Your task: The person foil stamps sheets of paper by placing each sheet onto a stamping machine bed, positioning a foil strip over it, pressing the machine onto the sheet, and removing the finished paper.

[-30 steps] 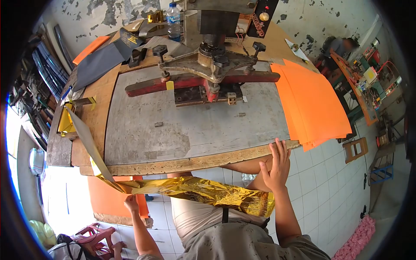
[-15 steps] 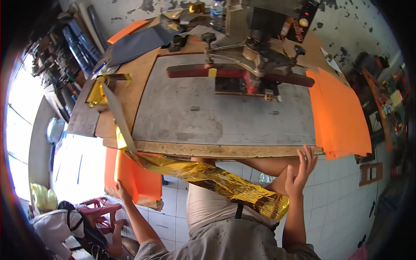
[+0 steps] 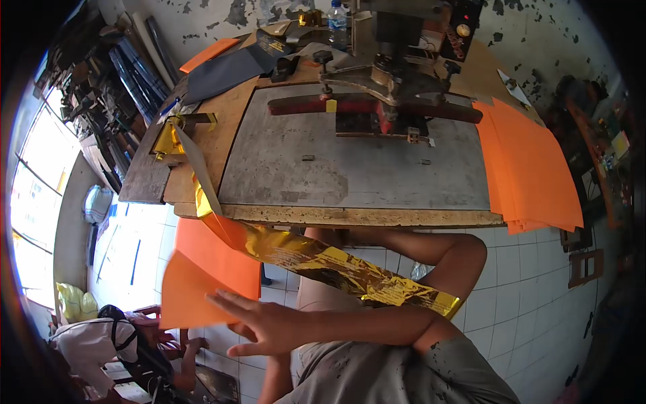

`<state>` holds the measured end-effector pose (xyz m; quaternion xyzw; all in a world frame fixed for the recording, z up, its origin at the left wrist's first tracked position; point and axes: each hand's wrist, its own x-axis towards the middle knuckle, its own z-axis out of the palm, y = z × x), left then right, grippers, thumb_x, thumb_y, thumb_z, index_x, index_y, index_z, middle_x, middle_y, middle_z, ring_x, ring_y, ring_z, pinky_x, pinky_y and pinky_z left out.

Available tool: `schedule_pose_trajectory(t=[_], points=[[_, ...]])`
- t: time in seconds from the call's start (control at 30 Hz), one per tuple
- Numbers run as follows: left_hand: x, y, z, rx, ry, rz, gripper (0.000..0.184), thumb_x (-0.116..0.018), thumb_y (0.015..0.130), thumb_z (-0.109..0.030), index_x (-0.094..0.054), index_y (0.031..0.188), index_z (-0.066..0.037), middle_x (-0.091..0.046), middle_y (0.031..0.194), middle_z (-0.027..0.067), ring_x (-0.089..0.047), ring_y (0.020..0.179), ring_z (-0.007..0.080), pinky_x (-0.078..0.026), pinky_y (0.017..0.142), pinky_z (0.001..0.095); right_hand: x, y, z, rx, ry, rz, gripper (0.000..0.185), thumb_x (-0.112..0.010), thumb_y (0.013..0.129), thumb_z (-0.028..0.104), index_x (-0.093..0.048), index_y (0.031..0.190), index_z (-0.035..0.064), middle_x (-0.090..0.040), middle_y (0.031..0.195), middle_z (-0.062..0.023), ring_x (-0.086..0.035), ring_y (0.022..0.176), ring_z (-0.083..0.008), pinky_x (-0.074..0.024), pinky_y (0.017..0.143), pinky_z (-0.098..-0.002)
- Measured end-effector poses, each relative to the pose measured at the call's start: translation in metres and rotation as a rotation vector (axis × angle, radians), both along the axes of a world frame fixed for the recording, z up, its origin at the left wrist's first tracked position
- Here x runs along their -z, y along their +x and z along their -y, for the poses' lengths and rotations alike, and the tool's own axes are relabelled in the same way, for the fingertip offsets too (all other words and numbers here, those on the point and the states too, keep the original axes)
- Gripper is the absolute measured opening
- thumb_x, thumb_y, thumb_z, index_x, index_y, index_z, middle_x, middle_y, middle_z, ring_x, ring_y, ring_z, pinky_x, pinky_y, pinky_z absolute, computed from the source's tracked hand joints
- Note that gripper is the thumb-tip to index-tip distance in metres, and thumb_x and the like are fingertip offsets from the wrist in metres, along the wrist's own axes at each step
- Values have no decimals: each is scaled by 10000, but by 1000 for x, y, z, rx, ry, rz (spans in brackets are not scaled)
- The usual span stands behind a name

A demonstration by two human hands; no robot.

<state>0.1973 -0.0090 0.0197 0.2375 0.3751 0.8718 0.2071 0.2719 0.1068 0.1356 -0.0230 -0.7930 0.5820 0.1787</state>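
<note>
My right hand reaches across my body to the left, fingers stretched out over the near edge of a raised, curved orange sheet. Under it, my left hand is mostly hidden; its wrist shows, but its fingers cannot be made out. More orange sheets lie behind the raised one, below the table's front edge. A crumpled gold foil strip runs from the table's left corner across my lap, above my right forearm.
A press with a red bar stands over the grey plate on the wooden table. Orange sheets overhang its right edge. A gold foil roll sits at the left. Another person is at the lower left.
My right hand has left the table's front right edge and crossed to the orange sheet at the left. That sheet has risen and curved. My left hand has moved right, under my right hand.
</note>
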Motion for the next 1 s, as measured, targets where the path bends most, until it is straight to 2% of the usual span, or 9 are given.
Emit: schedule_pose_trajectory(t=[0.1, 0.23, 0.3, 0.37, 0.53, 0.57, 0.63, 0.73, 1.0], points=[[30, 18, 34, -11, -463, -875, 740, -446, 1110, -442, -189, 1641, 5, -225, 1682, 252, -322, 1517, 379, -284, 1231, 498, 41, -28, 27, 330, 146, -176, 597, -675, 1000, 284, -488, 1518, 54, -643, 1343, -277, -745, 823, -354, -594, 806, -403], [48, -19, 28, -188, -667, -582, 872, -542, 1069, -444, -75, 1647, 12, -51, 1708, 224, -186, 1569, 371, -183, 1265, 546, -15, 20, -28, 201, 26, -70, 340, -598, 1045, 189, -658, 1347, 44, -741, 873, -230, -759, 798, -366, -579, 707, -413], [48, -67, 24, -698, -786, -1147, 858, -513, 1094, -422, -35, 1647, 27, 8, 1713, 294, -85, 1604, 374, -93, 1294, 496, -53, 60, -51, 228, 1, -120, 355, -558, 1081, 236, -649, 1375, 59, -762, 1021, -165, -743, 829, -242, -572, 708, -365], [37, -94, 5, -953, -918, -884, 873, -519, 1081, -494, -118, 1636, 49, -6, 1715, 295, -130, 1594, 371, -141, 1299, 481, -87, 100, -68, 250, -110, -140, 360, -575, 1081, 245, -652, 1385, 67, -755, 1110, -97, -705, 879, -145, -567, 749, -319], [46, -171, -16, 261, -323, 102, 784, -413, 1067, -651, -447, 1498, 2, -566, 1453, 149, -544, 1348, 280, -417, 1151, 477, -118, 194, -105, 593, -498, -148, 350, -620, 1065, 258, -679, 1339, 49, -736, 1183, -28, -686, 1021, -95, -556, 836, -293], [30, -158, -32, 528, -176, 62, 621, -543, 1081, -467, -464, 1475, 7, -579, 1425, 143, -565, 1321, 249, -462, 1106, 427, -112, 211, -114, 665, -523, -218, 368, -624, 1063, 271, -676, 1341, 34, -736, 1183, -38, -686, 1024, -99, -544, 875, -287], [15, -136, -53, 284, -400, -147, 457, -652, 1044, -244, -536, 1414, -1, -624, 1368, 124, -619, 1235, 197, -502, 1039, 350, -104, 242, -128, 813, -537, -320, 393, -625, 1062, 290, -675, 1340, 16, -736, 1186, -42, -683, 1043, -105, -522, 938, -282], [-43, -138, -80, 350, -411, -229, 368, -709, 997, -131, -606, 1323, 6, -685, 1259, 90, -666, 1113, 151, -538, 949, 301, -91, 281, -139, 1023, -298, -227, 389, -621, 1064, 291, -683, 1325, 9, -734, 1194, -34, -673, 1075, -110, -507, 970, -284], [-135, -145, -153, 337, -364, -436, 360, -716, 1005, -210, -636, 1265, 26, -726, 1128, 94, -703, 976, 135, -572, 834, 279, -64, 317, -158, 1034, -331, -182, 368, -619, 1067, 296, -699, 1262, -6, -723, 1167, -48, -660, 1070, -111, -518, 940, -288]])
